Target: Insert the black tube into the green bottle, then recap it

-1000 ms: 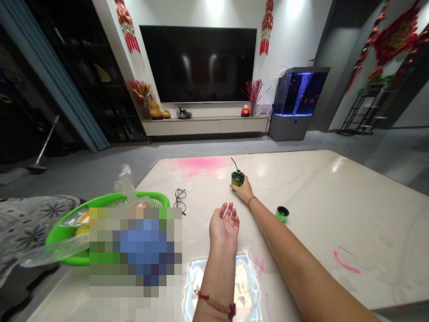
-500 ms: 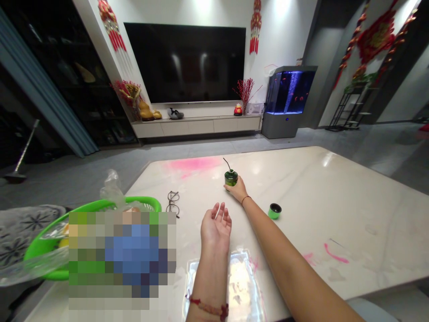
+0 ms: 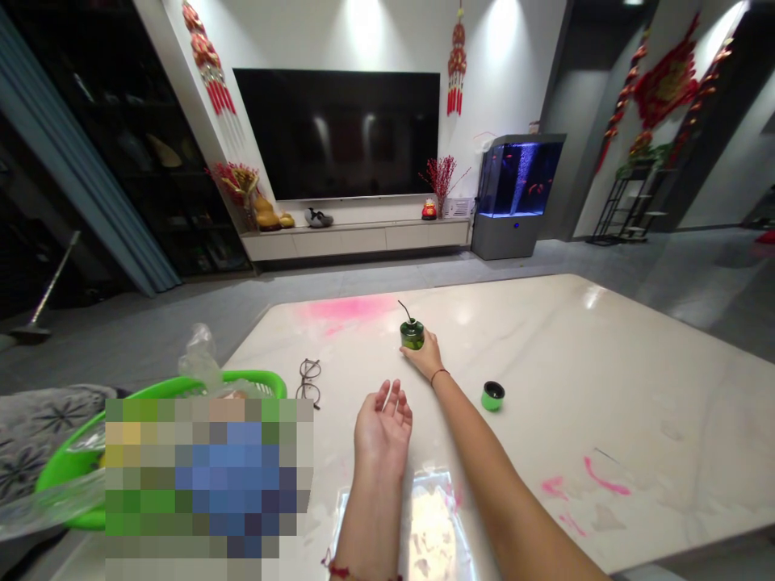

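Note:
My right hand (image 3: 425, 355) is wrapped round a small dark green glass bottle (image 3: 412, 334) with a thin dark stick rising from its neck. The bottle is upright at the far middle of the pale table (image 3: 581, 347). Nearer to me, my left hand (image 3: 383, 424) is palm up and holds nothing, its fingers apart and slightly curled. To the right of my right forearm stands a small green cup-like piece (image 3: 492, 396) with a black inside. A pair of glasses (image 3: 309, 382) lies left of my left hand.
A green basket (image 3: 254, 377) with plastic bags is at the left, its front blurred out. Pink stains (image 3: 605, 478) mark the table at right and far left. Beyond are a television (image 3: 339, 133), a low cabinet (image 3: 357, 240) and an aquarium (image 3: 521, 181).
The view has tilted up a little, so the table and hands sit lower. My right hand still grips the bottle, and my left hand stays palm up.

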Motion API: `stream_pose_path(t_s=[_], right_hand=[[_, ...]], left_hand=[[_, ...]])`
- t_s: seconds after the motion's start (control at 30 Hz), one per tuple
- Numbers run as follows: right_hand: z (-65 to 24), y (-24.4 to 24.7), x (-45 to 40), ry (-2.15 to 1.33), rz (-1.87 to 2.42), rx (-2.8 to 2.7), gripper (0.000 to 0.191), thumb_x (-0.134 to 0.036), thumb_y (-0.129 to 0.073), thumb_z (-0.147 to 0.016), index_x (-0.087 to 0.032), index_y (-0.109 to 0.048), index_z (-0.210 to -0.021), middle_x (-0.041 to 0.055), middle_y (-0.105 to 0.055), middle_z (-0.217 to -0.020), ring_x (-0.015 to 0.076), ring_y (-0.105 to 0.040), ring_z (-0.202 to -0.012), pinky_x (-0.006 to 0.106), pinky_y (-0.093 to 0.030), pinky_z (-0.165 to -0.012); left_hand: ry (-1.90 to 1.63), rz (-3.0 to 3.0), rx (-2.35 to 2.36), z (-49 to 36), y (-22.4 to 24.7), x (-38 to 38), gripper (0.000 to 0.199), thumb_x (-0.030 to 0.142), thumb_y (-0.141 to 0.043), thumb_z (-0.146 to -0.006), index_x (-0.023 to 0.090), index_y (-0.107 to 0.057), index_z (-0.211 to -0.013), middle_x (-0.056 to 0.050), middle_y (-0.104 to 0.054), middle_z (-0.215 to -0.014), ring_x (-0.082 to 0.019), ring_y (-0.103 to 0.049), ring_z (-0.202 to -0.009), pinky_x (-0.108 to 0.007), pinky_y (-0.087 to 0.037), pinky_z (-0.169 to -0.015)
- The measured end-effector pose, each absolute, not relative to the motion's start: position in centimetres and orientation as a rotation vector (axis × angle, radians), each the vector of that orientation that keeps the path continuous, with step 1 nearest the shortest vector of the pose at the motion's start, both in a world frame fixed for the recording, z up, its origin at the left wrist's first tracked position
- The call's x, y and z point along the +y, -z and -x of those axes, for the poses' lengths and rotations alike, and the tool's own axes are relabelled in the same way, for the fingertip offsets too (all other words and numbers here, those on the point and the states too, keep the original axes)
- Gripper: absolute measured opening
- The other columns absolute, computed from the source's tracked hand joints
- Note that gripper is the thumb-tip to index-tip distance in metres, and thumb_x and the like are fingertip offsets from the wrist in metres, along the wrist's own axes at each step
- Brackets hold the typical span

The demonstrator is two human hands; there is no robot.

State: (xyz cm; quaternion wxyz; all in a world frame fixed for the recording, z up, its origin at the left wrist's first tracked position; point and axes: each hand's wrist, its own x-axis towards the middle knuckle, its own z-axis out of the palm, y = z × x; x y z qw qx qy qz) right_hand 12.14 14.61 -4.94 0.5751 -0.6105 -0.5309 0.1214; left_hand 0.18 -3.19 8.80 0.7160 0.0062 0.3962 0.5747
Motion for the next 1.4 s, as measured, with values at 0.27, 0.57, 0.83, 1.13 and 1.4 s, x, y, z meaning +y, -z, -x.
stream_pose_path(t_s=[0.27, 0.57, 0.83, 1.13, 1.4], right_hand=[[-12.08, 5.11, 14.75, -0.368, 1.390, -1.174, 0.077, -0.030, -0.071, -0.051, -0.016, -0.040, -0.120, 0.0118, -0.052, -0.114, 0.0227, -0.053, -0.100, 0.037, -0.041, -0.091], [-12.23, 4.78, 14.40, -0.369, 1.427, -1.182, 0.054, -0.032, -0.070, -0.050, -0.017, -0.050, -0.098, 0.0073, -0.056, -0.099, 0.0214, -0.054, -0.095, 0.036, -0.042, -0.088], [-12.25, 4.76, 14.37, -0.363, 1.456, -1.195, 0.049, -0.034, -0.070, -0.050, -0.017, -0.051, -0.092, 0.0060, -0.056, -0.093, 0.0209, -0.054, -0.090, 0.035, -0.043, -0.085], [-12.23, 4.80, 14.15, -0.354, 1.451, -1.195, 0.048, -0.035, -0.069, -0.051, -0.018, -0.051, -0.092, 0.0050, -0.056, -0.093, 0.0207, -0.054, -0.089, 0.035, -0.043, -0.083], [-11.96, 4.76, 13.94, -0.364, 1.422, -1.178, 0.051, -0.033, -0.068, -0.052, -0.019, -0.049, -0.096, 0.0058, -0.057, -0.095, 0.0214, -0.056, -0.090, 0.035, -0.044, -0.083]], left_hand=[[-1.269, -0.033, 0.882, -0.20, -8.87, -3.22, 0.014, 0.003, -0.043, -0.069, 0.014, -0.050, -0.076, -0.001, -0.056, -0.072, -0.005, -0.050, -0.046, -0.015, -0.037, -0.040], [-1.283, -0.018, 0.878, -0.19, -8.50, -3.04, 0.015, 0.003, -0.043, -0.069, 0.013, -0.050, -0.077, -0.001, -0.056, -0.070, -0.005, -0.049, -0.044, -0.015, -0.036, -0.038], [-1.280, -0.004, 0.869, -0.04, -8.17, -2.87, 0.014, 0.005, -0.042, -0.072, 0.014, -0.051, -0.077, -0.001, -0.057, -0.069, -0.005, -0.049, -0.044, -0.015, -0.036, -0.039], [-1.278, -0.002, 0.878, 0.01, -8.19, -2.96, 0.014, 0.005, -0.043, -0.071, 0.014, -0.051, -0.078, -0.001, -0.056, -0.069, -0.005, -0.049, -0.045, -0.015, -0.035, -0.039], [-1.282, 0.008, 0.874, 0.15, -8.16, -3.05, 0.015, 0.004, -0.044, -0.069, 0.014, -0.050, -0.079, -0.001, -0.056, -0.070, -0.004, -0.049, -0.044, -0.014, -0.036, -0.039]])
